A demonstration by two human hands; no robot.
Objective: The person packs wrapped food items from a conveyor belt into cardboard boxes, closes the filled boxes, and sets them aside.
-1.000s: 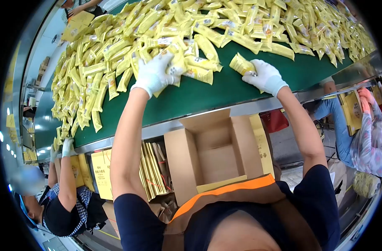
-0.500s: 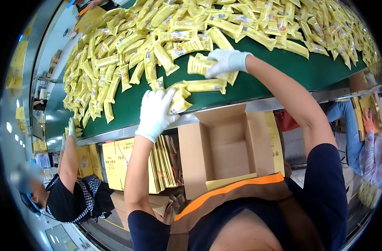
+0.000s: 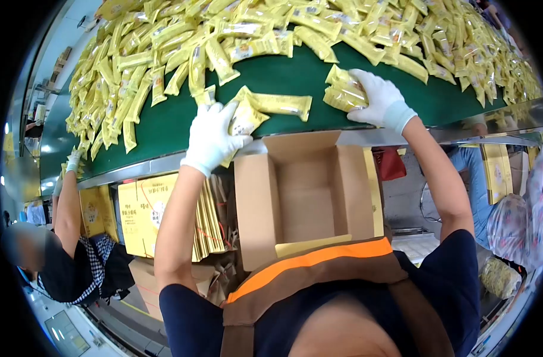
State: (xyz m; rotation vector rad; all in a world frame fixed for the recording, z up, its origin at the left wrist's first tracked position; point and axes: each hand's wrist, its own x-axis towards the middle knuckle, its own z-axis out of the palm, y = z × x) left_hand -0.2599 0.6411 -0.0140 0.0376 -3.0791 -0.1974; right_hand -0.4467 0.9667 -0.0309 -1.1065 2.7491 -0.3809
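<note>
My right hand (image 3: 378, 98), in a white glove, is closed around a small bunch of yellow wrapped snack packets (image 3: 344, 90) just over the front of the green conveyor belt (image 3: 224, 102). My left hand (image 3: 215, 135), gloved the same way, grips more yellow packets (image 3: 247, 119) near the belt's front edge; its palm hides part of them. Touching that bunch, a single packet (image 3: 286, 105) lies flat on the belt. Below both hands stands an open cardboard box (image 3: 256, 205) with its flaps folded outward and bare cardboard visible inside.
A large heap of yellow packets (image 3: 164, 41) spreads across the far side of the belt. Flattened yellow cartons (image 3: 146, 208) stand left of the box. At far left, a co-worker's hand (image 3: 73, 159) reaches to the belt. A metal rail (image 3: 170, 163) edges the belt.
My right hand has moved right, away from my left, carrying its packets clear of the others. The left hand stays by its bunch. The view has shifted slightly.
</note>
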